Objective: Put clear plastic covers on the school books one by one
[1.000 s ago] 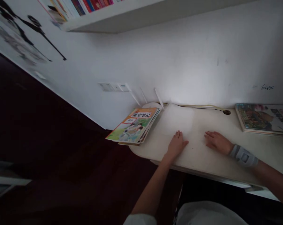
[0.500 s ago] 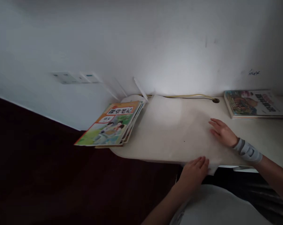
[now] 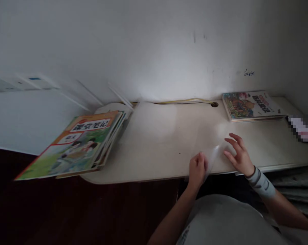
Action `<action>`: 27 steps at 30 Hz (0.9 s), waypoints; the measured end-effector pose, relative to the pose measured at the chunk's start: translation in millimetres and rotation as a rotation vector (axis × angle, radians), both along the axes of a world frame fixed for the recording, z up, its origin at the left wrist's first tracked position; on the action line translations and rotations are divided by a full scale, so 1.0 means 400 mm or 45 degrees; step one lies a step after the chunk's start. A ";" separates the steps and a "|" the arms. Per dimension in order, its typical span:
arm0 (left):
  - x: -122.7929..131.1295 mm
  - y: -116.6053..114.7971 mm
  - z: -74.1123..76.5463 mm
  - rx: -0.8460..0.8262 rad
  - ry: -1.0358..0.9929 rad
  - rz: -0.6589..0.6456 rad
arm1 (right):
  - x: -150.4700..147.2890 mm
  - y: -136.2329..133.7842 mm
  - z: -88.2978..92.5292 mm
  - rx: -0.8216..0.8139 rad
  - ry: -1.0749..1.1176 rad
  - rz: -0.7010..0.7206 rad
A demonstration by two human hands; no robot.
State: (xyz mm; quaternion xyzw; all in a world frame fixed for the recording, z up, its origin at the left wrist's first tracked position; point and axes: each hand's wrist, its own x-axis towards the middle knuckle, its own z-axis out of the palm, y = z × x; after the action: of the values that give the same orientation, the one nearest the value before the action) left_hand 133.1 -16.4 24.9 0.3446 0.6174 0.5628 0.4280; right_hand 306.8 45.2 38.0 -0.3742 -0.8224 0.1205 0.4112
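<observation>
A clear plastic sheet [image 3: 212, 158] lies over the middle of the white desk [image 3: 149, 166], its right edge lifted and catching light. My left hand [image 3: 198, 168] is closed on the sheet near the desk's front edge, fingers curled in. To the right, my right hand [image 3: 239, 154], with a grey band [image 3: 260, 182] round its wrist, hovers above the desk. Its fingers are spread and hold nothing. Whether they touch the sheet's edge I cannot tell.
A stack of books [image 3: 82, 146] overhangs the desk's left end, beside a white stand [image 3: 110, 108]. More books [image 3: 253, 105] lie at the back right, near a blurred-out phone-like object [image 3: 301, 128]. A yellow cable [image 3: 184, 100] runs along the wall to a hole [image 3: 214, 104].
My left hand has gone from lying flat at the desk edge to closing on the sheet and raising its edge. The view has turned right, bringing the phone-like object into sight.
</observation>
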 end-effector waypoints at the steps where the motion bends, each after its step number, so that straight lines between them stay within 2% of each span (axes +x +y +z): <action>1: 0.008 0.001 -0.001 0.001 -0.002 0.015 | -0.002 0.006 -0.001 -0.011 0.018 0.038; 4: 0.004 0.005 0.005 0.031 -0.135 0.125 | 0.008 0.034 0.002 0.011 0.024 0.170; 6: -0.036 0.009 0.013 0.084 -0.217 0.271 | 0.027 0.059 0.006 0.055 -0.019 0.208; 9: -0.159 0.003 0.020 0.238 -0.137 0.574 | 0.068 0.105 0.007 0.118 -0.146 0.175; 11: -0.263 -0.015 0.012 0.317 0.060 0.733 | 0.097 0.137 -0.001 0.145 -0.259 0.163; 13: -0.361 -0.046 -0.006 0.216 0.381 0.827 | 0.121 0.165 -0.018 0.173 -0.392 0.195; 16: -0.455 -0.098 -0.037 -0.182 0.950 0.760 | 0.145 0.191 -0.054 0.210 -0.574 0.299; 19: -0.478 -0.129 -0.056 -0.454 1.294 0.555 | 0.158 0.203 -0.086 0.215 -0.627 0.379; 23: -0.462 -0.154 -0.047 -0.594 1.426 0.367 | 0.180 0.208 -0.110 0.208 -0.543 0.408; 27: -0.463 -0.187 0.001 -0.692 1.404 0.230 | 0.203 0.204 -0.124 0.113 -0.505 0.437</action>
State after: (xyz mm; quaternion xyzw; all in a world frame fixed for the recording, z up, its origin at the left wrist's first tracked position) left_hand -52.2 -91.4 25.3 0.4097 0.8956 0.1587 0.0690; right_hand 388.0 126.7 -11.8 -0.2272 -0.9428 0.0767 0.2315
